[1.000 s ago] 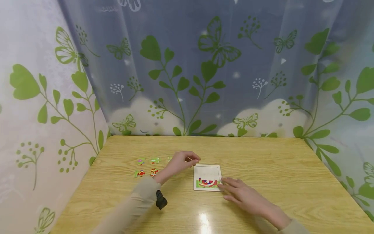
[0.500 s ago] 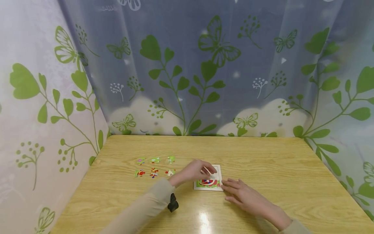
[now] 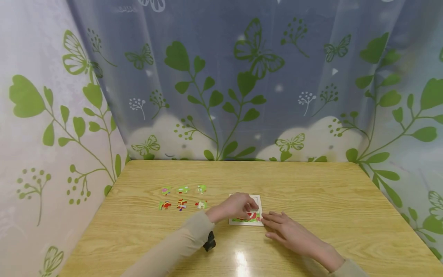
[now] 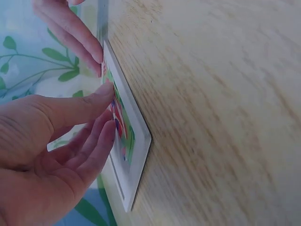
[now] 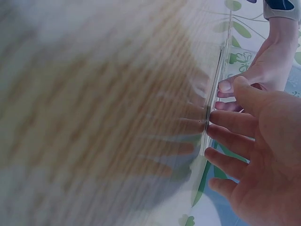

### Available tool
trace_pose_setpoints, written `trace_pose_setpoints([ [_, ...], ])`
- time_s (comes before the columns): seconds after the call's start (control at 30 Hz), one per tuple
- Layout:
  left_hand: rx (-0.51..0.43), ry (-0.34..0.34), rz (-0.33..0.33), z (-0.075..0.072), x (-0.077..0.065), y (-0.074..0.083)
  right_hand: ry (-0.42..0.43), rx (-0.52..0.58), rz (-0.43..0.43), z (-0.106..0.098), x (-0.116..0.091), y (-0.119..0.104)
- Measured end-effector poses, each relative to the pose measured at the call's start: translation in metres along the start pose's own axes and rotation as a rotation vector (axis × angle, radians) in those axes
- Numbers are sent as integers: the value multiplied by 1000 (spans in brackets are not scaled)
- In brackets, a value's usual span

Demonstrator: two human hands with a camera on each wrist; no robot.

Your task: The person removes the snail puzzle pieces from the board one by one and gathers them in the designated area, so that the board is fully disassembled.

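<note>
A square white-framed puzzle board (image 3: 258, 202) lies on the table, with colourful pieces fitted along its near side. Over it is my left hand (image 3: 237, 206), thumb and fingertips bent down around a puzzle piece (image 4: 117, 123) at the board's surface. In the left wrist view red, blue and green print shows between thumb and fingers; the hand covers much of the piece. My right hand (image 3: 287, 232) rests at the board's right edge with fingers extended, their tips (image 5: 214, 117) against the frame in the right wrist view.
Several loose puzzle pieces (image 3: 182, 189) lie in two rows on the wooden table (image 3: 311, 188), left of the board. Behind the table hangs a patterned curtain (image 3: 221, 115). A black device (image 3: 209, 242) sits on the left wrist.
My left hand has moved right and nearer, from the board's far left corner to over its middle, uncovering the loose pieces at the left. The right hand has stayed at the board's edge.
</note>
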State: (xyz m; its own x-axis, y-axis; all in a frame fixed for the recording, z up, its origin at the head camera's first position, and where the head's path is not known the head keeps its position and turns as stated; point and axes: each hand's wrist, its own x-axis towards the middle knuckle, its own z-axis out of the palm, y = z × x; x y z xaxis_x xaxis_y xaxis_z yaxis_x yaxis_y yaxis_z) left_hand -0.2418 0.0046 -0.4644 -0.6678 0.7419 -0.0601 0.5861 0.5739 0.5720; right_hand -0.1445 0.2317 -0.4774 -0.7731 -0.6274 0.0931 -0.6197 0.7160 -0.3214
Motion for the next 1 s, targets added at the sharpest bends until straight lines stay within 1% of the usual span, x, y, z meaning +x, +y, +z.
trace_pose_setpoints([
  [0.13,72,5,-10,-1,0,3,-2,1,4,0,0,0],
  [0.37,86,4,-31,0,2,3,-7,8,3,0,1,-1],
  [0.6,49,15,-9,1,4,3,-2,10,1,0,1,-2],
  [0.77,17,14,14,1,3,3,1,5,0,-1,1,-3],
  [1.0,-16,15,62,-2,1,3,-13,11,10,-1,2,-2],
])
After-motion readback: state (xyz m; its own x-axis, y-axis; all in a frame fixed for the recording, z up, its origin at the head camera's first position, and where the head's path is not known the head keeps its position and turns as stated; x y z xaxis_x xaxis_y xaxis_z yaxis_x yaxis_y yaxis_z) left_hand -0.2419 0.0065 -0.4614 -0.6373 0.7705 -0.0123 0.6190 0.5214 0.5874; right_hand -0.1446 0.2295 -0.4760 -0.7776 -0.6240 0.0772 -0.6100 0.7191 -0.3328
